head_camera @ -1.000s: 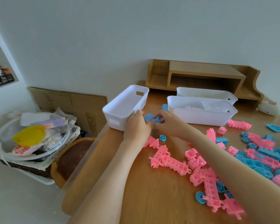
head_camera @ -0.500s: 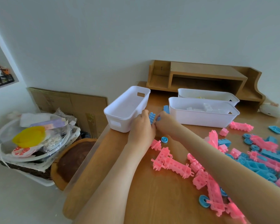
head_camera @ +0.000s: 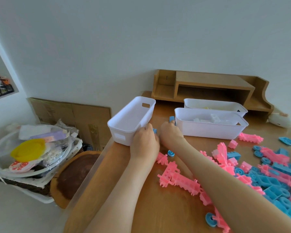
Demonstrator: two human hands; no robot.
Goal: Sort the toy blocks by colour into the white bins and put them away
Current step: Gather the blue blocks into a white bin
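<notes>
Sorting desk, head view: my left grip (head_camera: pixel 144 142) and right grip (head_camera: pixel 170 133) have pushed fwd since a sec ago. They now sit close together in the gap btw the empty bin (head_camera: pixel 124 125) and the bin of white pieces (head_camera: pixel 208 132). Left grip's fingers curl on a blue block (head_camera: pixel 154 131), only a sliver showing, its side against the empty bin's wall. Right grip's fingers are tucked out of sight, so I can't tell what, if anything, it pinches. A second blue block (head_camera: pixel 172 118) lies just beyond it on the desk (head_camera: pixel 158 216). Blues look bound for the empty bin; nothing in it yet. Pink/blue pile (head_camera: pixel 259 174) waits at right.
</notes>
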